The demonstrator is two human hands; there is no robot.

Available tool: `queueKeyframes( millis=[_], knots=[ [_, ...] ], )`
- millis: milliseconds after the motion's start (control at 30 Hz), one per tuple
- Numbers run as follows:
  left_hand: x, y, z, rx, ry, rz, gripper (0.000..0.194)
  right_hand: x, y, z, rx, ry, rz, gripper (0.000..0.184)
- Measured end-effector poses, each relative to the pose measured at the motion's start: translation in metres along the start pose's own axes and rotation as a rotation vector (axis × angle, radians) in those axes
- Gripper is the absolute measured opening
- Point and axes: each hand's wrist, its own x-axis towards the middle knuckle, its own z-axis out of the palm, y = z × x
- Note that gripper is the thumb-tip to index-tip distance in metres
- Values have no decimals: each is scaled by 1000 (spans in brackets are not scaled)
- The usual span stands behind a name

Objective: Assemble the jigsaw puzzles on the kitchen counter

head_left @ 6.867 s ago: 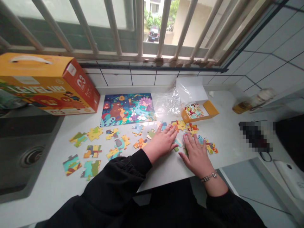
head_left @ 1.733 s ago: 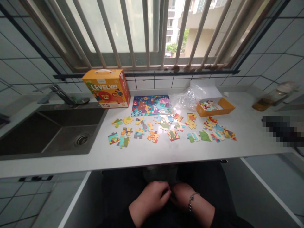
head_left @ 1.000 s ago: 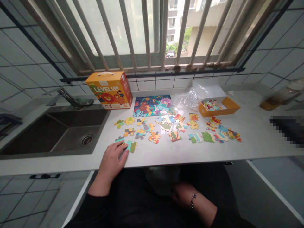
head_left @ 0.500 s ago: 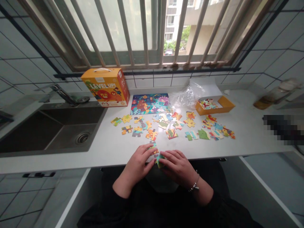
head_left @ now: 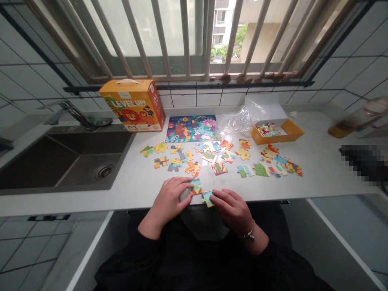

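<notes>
At the desk's near edge (head_left: 321,186), the left hand (head_left: 169,198) lies flat against a puzzle piece (head_left: 195,187), while the right hand (head_left: 232,210) pinches a second puzzle piece (head_left: 207,198) just beside it; their edges call for joining.

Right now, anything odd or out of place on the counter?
The teal jigsaw piece under the right hand sits at the counter's front edge and seems to overhang it. A crumpled clear plastic bag also lies loose beside the orange tray.
</notes>
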Motion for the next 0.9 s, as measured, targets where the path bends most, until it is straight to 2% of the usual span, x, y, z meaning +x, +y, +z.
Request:
queueKeyframes(
  millis=[167,467,733,900],
  knots=[
    [1,-1,-5,-21,-61,42,25,0,0,2,-81,39,35,43],
    [0,2,-7,-29,-91,80,20,10,-7,2,-173,-49,83,37],
    [-1,4,-7,-30,-73,81,20,15,-6,-2,-114,-116,125,29],
    [-1,6,-7,0,-83,87,25,21,3,-10,-36,-173,114,25]
  ],
)
